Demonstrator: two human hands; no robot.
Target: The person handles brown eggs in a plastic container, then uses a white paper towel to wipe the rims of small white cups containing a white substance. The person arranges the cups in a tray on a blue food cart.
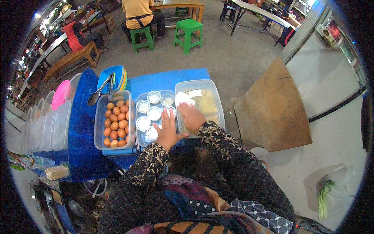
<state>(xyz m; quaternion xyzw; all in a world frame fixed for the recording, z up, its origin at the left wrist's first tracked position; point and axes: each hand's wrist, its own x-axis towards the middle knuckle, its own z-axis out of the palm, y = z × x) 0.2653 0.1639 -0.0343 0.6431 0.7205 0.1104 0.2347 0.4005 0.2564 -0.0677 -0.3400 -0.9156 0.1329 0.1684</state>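
Note:
My left hand [168, 133] lies with spread fingers over small lidded plastic cups [154, 113], its fingertips at a cup near the right side of their clear plastic container [139, 95]. In my right hand [191, 117], palm down, is a crumpled white paper or cloth [184, 99]; part of the hold is hidden under the fingers. This hand is over the left part of a larger translucent plastic container [219, 111], which shows something pale yellow and a small white label inside or beneath its surface. Left of the cups, brown eggs [114, 126] fill a plastic container [98, 133].
Metal tongs [100, 89] rest by stacked colored plastic trays [109, 76] behind the eggs. Upright plastic lids or containers [61, 125] line the left. A brown board [274, 111] stands right. Beyond are green stools [189, 32] and two seated people [137, 13]. Green vegetables [325, 199] lie lower right.

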